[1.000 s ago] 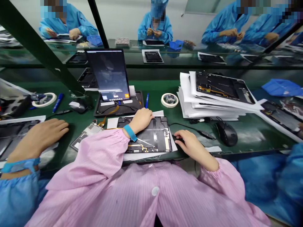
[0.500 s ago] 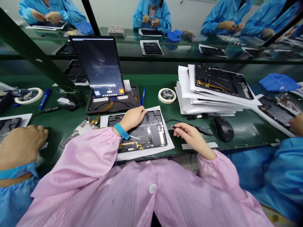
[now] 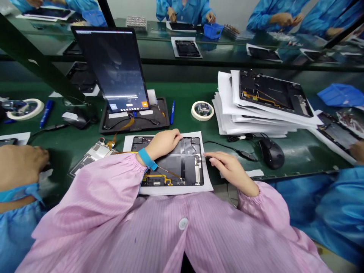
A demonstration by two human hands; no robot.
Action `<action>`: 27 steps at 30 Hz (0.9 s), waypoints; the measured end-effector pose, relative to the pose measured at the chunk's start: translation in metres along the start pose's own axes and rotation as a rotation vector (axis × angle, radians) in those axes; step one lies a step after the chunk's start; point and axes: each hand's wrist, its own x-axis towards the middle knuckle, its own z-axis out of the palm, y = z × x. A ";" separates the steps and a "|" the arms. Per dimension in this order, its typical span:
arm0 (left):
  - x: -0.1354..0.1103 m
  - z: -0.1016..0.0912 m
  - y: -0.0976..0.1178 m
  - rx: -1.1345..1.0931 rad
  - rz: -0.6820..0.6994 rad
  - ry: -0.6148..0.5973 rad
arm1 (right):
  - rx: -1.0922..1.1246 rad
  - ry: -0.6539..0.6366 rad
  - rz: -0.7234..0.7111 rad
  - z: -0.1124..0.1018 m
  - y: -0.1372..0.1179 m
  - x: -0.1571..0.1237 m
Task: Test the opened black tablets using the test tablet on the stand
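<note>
An opened tablet housing, with dark inner parts and orange flex cables, lies on a white paper sheet before me. My left hand, a blue band at its wrist, is closed against the housing's far part; its fingertips are largely hidden. To the right, my right hand pinches a small dark cable plug at the housing's right edge, beside a small board. Whether the plug is inserted I cannot tell. A thin black cable lies beyond that hand.
Behind stands a lit tablet screen on a black tray. A circuit board lies left. Around are a blue pen, tape roll, paper-and-housing stack and mouse. Co-workers' hands are at both sides.
The housing and its paper have shifted toward me and turned slightly, my left hand with them. My right hand has brought the plug up to the housing's right edge.
</note>
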 end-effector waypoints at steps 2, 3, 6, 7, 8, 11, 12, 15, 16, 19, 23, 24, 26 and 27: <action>0.001 0.003 0.000 0.001 -0.006 -0.016 | -0.059 0.030 -0.029 0.002 0.004 0.003; 0.001 0.003 -0.001 0.000 -0.007 -0.016 | -0.088 0.041 -0.046 0.003 0.007 0.005; 0.002 0.005 -0.002 -0.003 -0.006 -0.013 | -0.137 0.056 -0.090 0.007 0.012 0.007; 0.002 0.005 -0.002 -0.002 -0.008 -0.013 | -0.136 0.052 -0.099 0.008 0.013 0.007; 0.001 0.005 -0.002 -0.001 -0.011 -0.012 | -0.129 0.048 -0.106 0.010 0.013 0.007; 0.001 0.005 -0.002 -0.007 -0.013 -0.012 | -0.114 0.065 -0.107 0.012 0.013 0.005; 0.001 0.005 -0.002 -0.011 -0.013 -0.013 | -0.117 0.075 -0.101 0.012 0.013 0.004; 0.002 0.005 -0.003 -0.019 -0.011 -0.012 | -0.132 0.085 -0.092 0.010 0.013 0.002; 0.002 0.005 -0.003 -0.019 -0.010 -0.011 | -0.136 0.082 -0.094 0.009 0.012 0.002; 0.002 0.005 -0.004 -0.010 -0.007 -0.009 | -0.139 0.093 -0.103 0.007 0.013 0.002; 0.002 0.006 -0.003 0.009 -0.006 -0.002 | -0.134 0.082 -0.107 0.008 0.014 0.004; 0.002 0.006 -0.003 0.012 -0.005 -0.001 | -0.129 0.074 -0.107 0.009 0.014 0.005; 0.002 0.007 -0.003 0.016 -0.006 -0.001 | -0.117 0.068 -0.105 0.012 0.014 0.007; 0.002 0.007 -0.003 0.016 -0.004 -0.001 | -0.113 0.069 -0.104 0.014 0.014 0.007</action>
